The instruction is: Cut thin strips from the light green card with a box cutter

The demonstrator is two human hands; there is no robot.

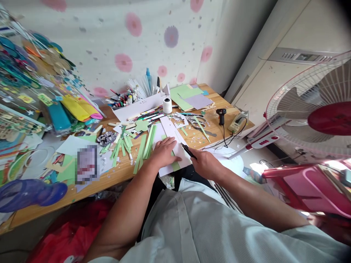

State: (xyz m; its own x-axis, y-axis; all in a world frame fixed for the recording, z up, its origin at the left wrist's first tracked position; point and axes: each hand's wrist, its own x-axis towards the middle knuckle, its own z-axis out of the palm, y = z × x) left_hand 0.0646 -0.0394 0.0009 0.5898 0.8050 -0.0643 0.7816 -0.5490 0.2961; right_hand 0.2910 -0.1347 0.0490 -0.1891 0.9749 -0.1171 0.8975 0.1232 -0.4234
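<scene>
Through the head view I am looking down on the pale card (177, 133), which is lying at the near edge of the wooden table (216, 136), between the two hands. The left hand (164, 149) is resting palm down with its fingers spread; it is bracing the card rather than grasping anything. A pale green paper strip (175, 167) is showing below that palm. The right hand (206, 164) is closing its fingers round a slim black cutter (188, 150), whose front end is pointing up and across the card, just beside its right side. I cannot tell whether a blade is out or whether the tip is actually touching.

I am judging the step in hand to be trimming or scoring the paper along a straight line. Cut green strips (149, 142) are lying just left of the card, which is supporting that reading.

For the next move, I am wanting firm, even pressure from the left hand, its fingers well away from the cutting line, while the right draws the tool steadily along. Slipping seems to be the main risk, since the layers under the palm could be shifting against each other. The scissors (199, 122) and the black glue gun (221, 116) are lying beyond, apart from both hands.
</scene>
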